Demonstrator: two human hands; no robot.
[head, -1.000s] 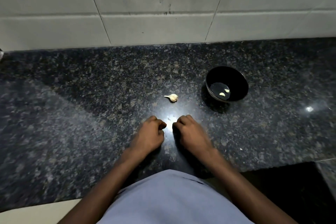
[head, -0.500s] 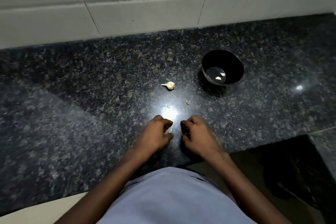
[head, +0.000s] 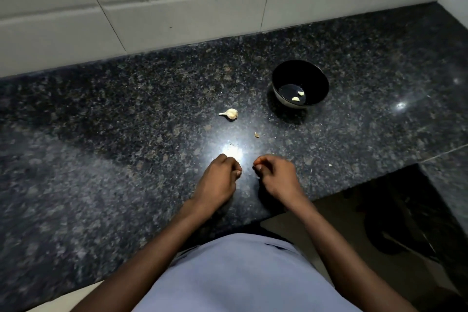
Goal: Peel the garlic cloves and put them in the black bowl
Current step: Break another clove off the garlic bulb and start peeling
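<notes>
1. The landmark is the black bowl (head: 300,83), which stands on the bench (head: 126,134) at the far right side. Two peeled cloves (head: 297,96) lie on its bottom.
2. One unpeeled clove (head: 230,113) lies on the bench to the left of the bowl and a little nearer to the person. Its long axis goes about left to right, with the thin tail to the left, away from the bowl.
3. Both hands are at the near edge of the bench, nearer than the bowl and to its left. The unpeeled clove lies beyond them, almost straight ahead of the left hand (head: 219,180), so I judge this hand is a little closer to it. The right hand (head: 276,178) is the one closer to the bowl.
4. The grip of each hand is narrow, with curled fingers. The left thumb and finger seem to pinch something small, perhaps a clove or a piece of skin; I cannot tell what it is. The right fingertips (head: 257,166) are also curled together, and I cannot tell if they hold anything.
5. A small skin scrap (head: 256,134) lies between the hands and the bowl.
6. Compared with one second ago, the hands are now apart, while they were almost touching. The skin scrap was not on the bench then. The bowl still has two cloves, and the unpeeled clove has not moved relative to the bowl.
</notes>
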